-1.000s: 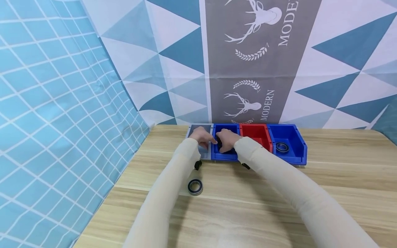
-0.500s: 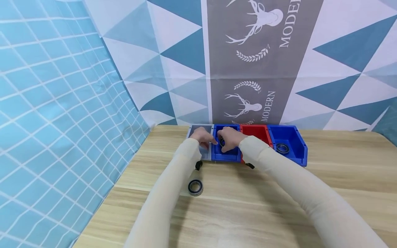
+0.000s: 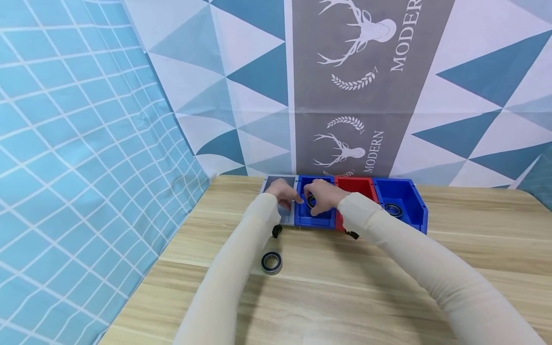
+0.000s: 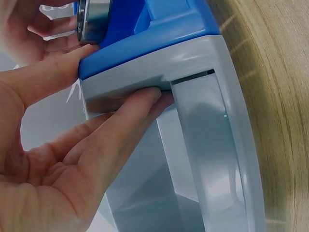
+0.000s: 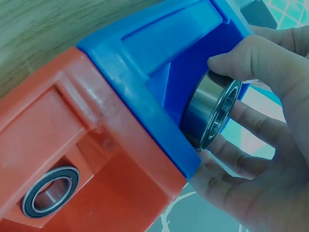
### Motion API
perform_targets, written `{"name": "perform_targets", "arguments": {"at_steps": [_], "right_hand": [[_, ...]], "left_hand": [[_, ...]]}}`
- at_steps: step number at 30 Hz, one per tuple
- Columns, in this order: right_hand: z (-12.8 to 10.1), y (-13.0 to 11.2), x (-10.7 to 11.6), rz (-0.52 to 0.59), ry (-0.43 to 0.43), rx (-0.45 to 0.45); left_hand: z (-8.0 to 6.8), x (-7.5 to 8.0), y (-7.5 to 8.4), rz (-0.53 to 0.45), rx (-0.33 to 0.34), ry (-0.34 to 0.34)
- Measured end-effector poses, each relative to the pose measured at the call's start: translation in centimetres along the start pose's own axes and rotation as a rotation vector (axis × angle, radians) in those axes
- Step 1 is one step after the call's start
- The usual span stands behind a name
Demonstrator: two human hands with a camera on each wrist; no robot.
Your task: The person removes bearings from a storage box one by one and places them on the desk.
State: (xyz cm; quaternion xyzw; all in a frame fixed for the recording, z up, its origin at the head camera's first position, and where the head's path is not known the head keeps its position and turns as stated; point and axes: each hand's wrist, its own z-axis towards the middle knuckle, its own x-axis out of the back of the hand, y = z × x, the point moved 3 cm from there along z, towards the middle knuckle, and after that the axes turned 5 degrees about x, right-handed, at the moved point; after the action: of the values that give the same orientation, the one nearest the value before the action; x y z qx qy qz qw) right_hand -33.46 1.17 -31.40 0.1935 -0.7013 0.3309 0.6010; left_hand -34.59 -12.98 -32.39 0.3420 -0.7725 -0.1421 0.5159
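Observation:
My right hand (image 3: 326,197) pinches a ball bearing (image 5: 199,108) between thumb and fingers, over the open top of the left blue bin (image 3: 316,224). The steel ring is tilted on its side, with its dark sealed face toward the palm in the right wrist view. My left hand (image 3: 282,191) grips the adjoining walls of the grey bin (image 4: 219,150) and that blue bin. In the left wrist view its thumb lies at the blue side and its fingers reach inside the grey bin.
The red bin (image 5: 111,130) holds another bearing (image 5: 28,204). The right-hand blue bin (image 3: 420,218) has one (image 3: 387,206) too. A further bearing (image 3: 271,271) lies on the wooden table (image 3: 327,297), right of the left sleeve. A patterned cloth backdrop (image 3: 254,100) stands behind the bins.
The right hand has shifted slightly to the right with the bearing, which now shows more between its fingers. The left hand keeps its place on the bin walls.

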Motion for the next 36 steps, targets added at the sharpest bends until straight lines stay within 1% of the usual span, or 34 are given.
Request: {"name": "perform_targets", "arguments": {"at_steps": [4,9,13,17,21,28,32,36], "right_hand": [[-0.3,-0.1,0.3,-0.003,0.014,-0.009],[-0.6,-0.5,1.0,-0.005,0.027,0.011],[-0.9,-0.7,1.3,-0.012,0.022,0.026],[-1.4,-0.8,1.6,-0.022,0.015,0.028],[-1.8,-1.0,1.7,-0.021,0.007,0.03],[-2.3,-1.5,2.0,-0.013,0.009,0.044],[-2.6,-1.8,2.0,-0.017,0.018,0.059],[-3.0,-2.1,1.9,-0.014,0.007,0.073]], "left_hand": [[0.1,-0.1,0.1,0.01,-0.008,0.0],[-0.1,0.0,0.3,0.025,-0.022,0.003],[-0.1,0.1,0.5,0.026,-0.02,0.01],[0.0,0.0,0.5,0.013,-0.023,0.001],[-0.2,0.0,0.3,-0.002,-0.012,-0.007],[-0.1,0.3,0.3,-0.019,-0.006,0.005],[-0.1,0.3,0.4,-0.021,0.004,-0.012],[-0.1,0.1,0.3,-0.011,0.018,-0.026]]}}
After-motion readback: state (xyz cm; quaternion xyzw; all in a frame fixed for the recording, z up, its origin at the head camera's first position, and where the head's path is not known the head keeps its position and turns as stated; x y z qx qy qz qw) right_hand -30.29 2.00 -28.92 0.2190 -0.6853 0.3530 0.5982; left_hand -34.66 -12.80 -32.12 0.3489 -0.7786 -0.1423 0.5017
